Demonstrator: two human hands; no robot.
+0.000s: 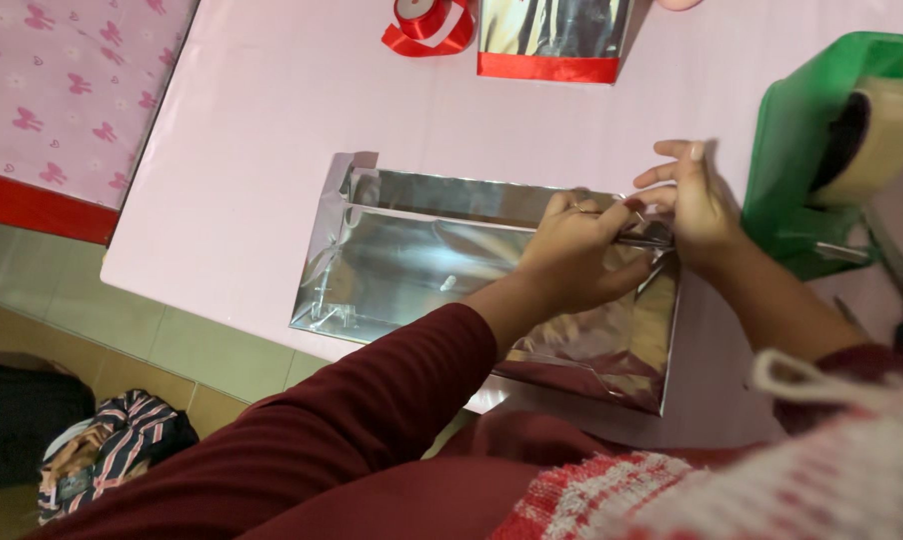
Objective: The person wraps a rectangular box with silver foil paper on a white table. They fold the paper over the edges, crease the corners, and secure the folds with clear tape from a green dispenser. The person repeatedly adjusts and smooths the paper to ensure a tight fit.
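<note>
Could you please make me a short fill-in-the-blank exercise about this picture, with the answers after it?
1. Both hands, the left hand and the right hand, work on a shiny ____ foil-wrapped flat box.
2. The box lies on a pale ____ table.
3. Right of the hands stands a ____ plastic tape dispenser with a beige tape roll.
4. At the table's far edge lies a spool of ____ satin ribbon.

Missing words: silver; pink; green; red
</note>
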